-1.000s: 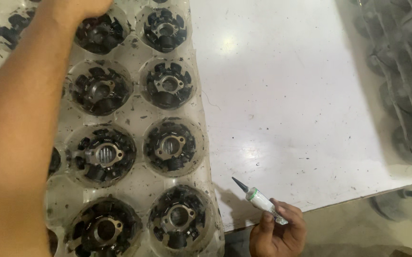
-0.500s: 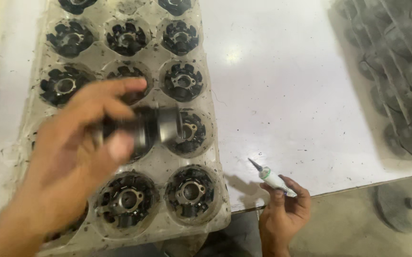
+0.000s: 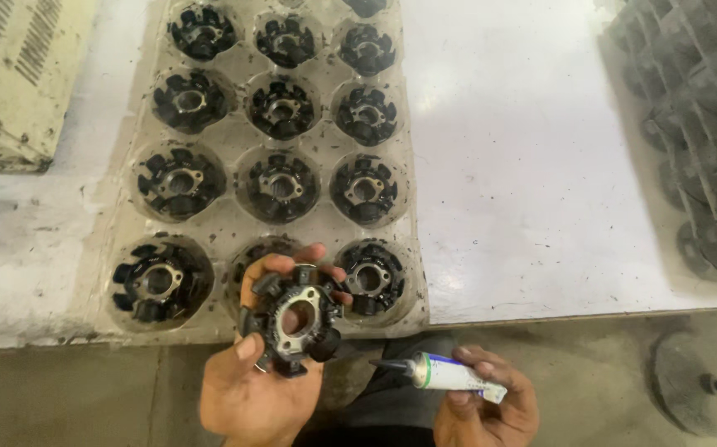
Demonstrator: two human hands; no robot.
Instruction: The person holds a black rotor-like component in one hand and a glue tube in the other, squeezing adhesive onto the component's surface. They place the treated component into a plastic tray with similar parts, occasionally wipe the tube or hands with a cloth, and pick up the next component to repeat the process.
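1. across the white bench [image 3: 541, 165] lies a clear moulded tray [image 3: 226, 223], its round pockets filled with black toothed ring parts; the pocket nearest the left hand looks vacant.
2. at far right sits a dark stack of trays [image 3: 690, 132], well apart from both hands; a pale vented box [image 3: 19, 74] stands at far left.
3. just below the bench edge, the left hand [image 3: 255, 389] has its grip clenched round one black ring part [image 3: 296, 319], lifted off the tray and tilted up to face the camera.
4. lower right, the right hand [image 3: 487, 406] grips a small white tube [image 3: 449, 374], dark nozzle aimed at the ring, near but apart.
5. it looks like the applying step; closing that gap calls for a steady nozzle.
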